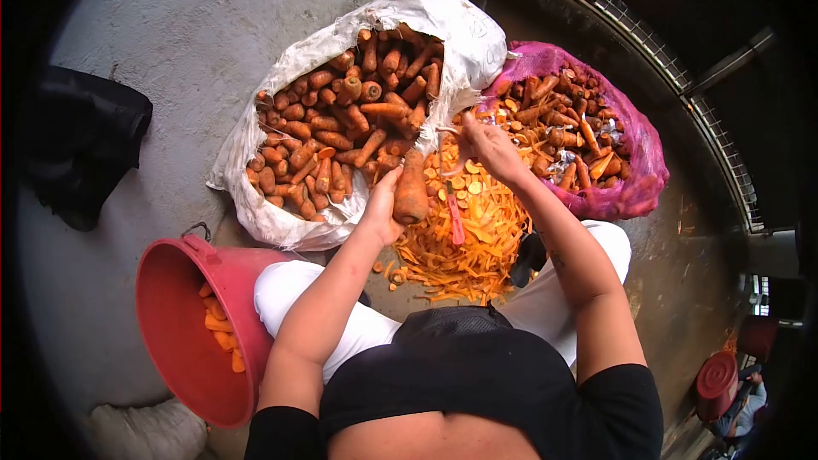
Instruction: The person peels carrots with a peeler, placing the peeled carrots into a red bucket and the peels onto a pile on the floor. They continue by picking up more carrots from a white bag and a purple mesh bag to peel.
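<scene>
My left hand (383, 211) is wrapped around a large unpeeled carrot (411, 193), its thick end toward me. Just right of the carrot's upper end, my right hand (492, 150) is closed on a pale, curved tool (464, 146) that looks like a peeler; my fingers partly hide it. Below both hands spreads a heap of orange carrot peelings (477, 243) with cut carrot ends among it. On that heap lies a red-handled knife (456, 220).
A white sack (464, 30) of carrots lies open ahead, beside a pink mesh sack (643, 153) holding carrots and scraps. At left, a tilted red bucket (175, 290) contains peeled carrots (220, 324). Black cloth (81, 136) lies far left. Another person (745, 405) is at lower right.
</scene>
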